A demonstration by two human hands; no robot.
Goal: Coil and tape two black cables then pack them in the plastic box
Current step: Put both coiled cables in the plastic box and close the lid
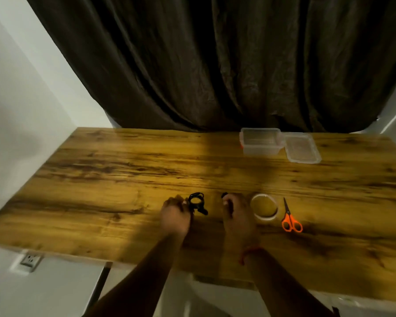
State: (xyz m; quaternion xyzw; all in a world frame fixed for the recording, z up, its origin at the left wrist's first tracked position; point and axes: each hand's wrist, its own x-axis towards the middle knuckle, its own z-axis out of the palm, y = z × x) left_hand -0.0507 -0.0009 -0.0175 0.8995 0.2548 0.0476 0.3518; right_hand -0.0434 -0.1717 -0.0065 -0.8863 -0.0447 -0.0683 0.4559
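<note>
A small coiled black cable (197,202) lies on the wooden table (101,179), and my left hand (175,213) grips its left side. My right hand (234,213) holds a second black cable (225,195); only its dark end pokes out above the fingers, and the rest is hidden. A roll of clear tape (264,206) lies flat just right of my right hand. Orange-handled scissors (289,217) lie right of the tape. The clear plastic box (260,141) stands open at the back right, with its lid (302,148) beside it.
A dark curtain (215,65) hangs behind the table's far edge. White walls flank both sides. A wall socket (30,259) sits below the table's front left edge. The table's near edge runs under my forearms.
</note>
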